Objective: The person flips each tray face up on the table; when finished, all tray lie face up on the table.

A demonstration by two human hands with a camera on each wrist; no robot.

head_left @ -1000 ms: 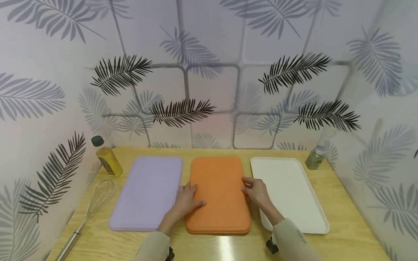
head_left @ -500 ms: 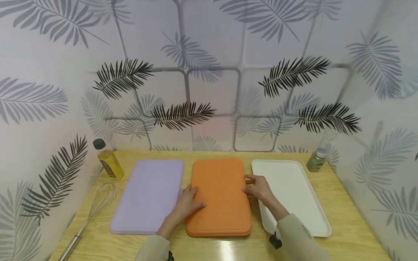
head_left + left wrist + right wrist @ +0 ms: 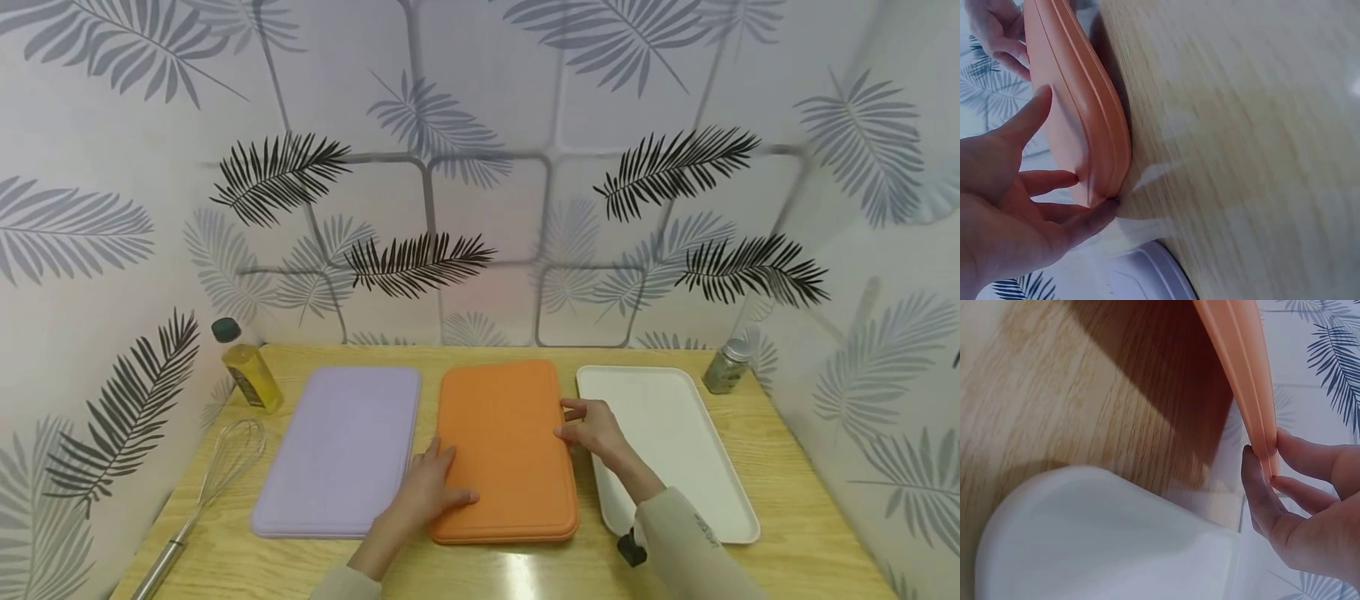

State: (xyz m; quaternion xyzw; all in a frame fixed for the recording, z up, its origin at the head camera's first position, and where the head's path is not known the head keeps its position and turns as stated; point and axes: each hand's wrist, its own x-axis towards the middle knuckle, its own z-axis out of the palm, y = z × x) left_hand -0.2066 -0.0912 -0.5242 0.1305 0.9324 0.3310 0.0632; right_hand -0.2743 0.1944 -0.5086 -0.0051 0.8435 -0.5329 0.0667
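Observation:
In the middle of the table lies an orange rectangular tray, smooth side up, with a grooved rim. My left hand holds its near left side, thumb over the top and fingers at the edge. One fingertip reaches the rim's lower edge in the left wrist view. On the right side, my right hand pinches the rim between thumb and fingers. That side looks slightly raised, with a shadow beneath it in the right wrist view. What lies under the orange tray is hidden.
A lilac tray lies left, a white rimmed tray right. A bottle of yellow liquid and a whisk are at far left. A small lidded glass jar stands at the back right. Patterned walls enclose the table.
The orange tray's far right side has risen slightly. My left hand has slid along the left edge towards me. My right hand keeps its hold on the right edge.

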